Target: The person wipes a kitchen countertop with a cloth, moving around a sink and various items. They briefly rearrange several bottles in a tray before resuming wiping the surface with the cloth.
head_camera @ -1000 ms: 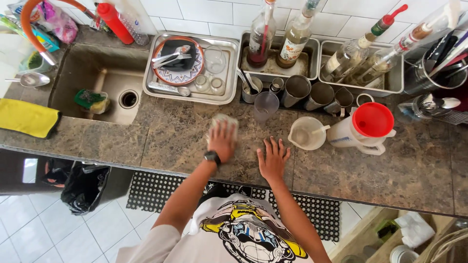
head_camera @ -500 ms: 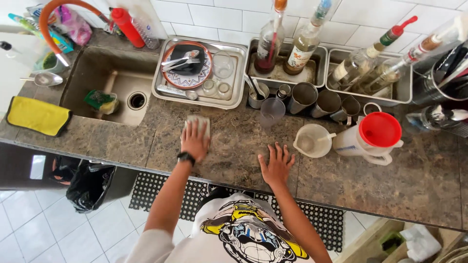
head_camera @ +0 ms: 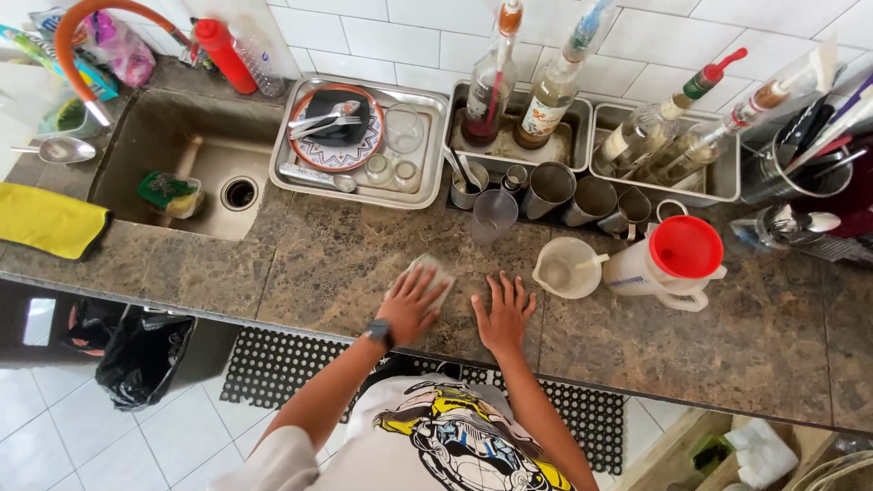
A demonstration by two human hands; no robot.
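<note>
My left hand (head_camera: 411,303) presses flat on a pale folded cloth (head_camera: 435,269) on the brown stone counter (head_camera: 327,264), with a dark watch on that wrist. My right hand (head_camera: 504,313) rests open and flat on the counter right beside it, fingers spread, holding nothing. A white funnel-like cup (head_camera: 564,266) and a white jug with a red lid (head_camera: 675,259) stand just to the right of my right hand.
A sink (head_camera: 182,168) with a green sponge lies at the left, a yellow cloth (head_camera: 50,220) beside it. A steel tray (head_camera: 359,141) holds a plate, cutlery and glasses. Metal cups (head_camera: 573,193), bottles in trays and a utensil holder line the back.
My left hand has slid the cloth along the counter, left and then back toward the right hand. The right hand has stayed planted.
</note>
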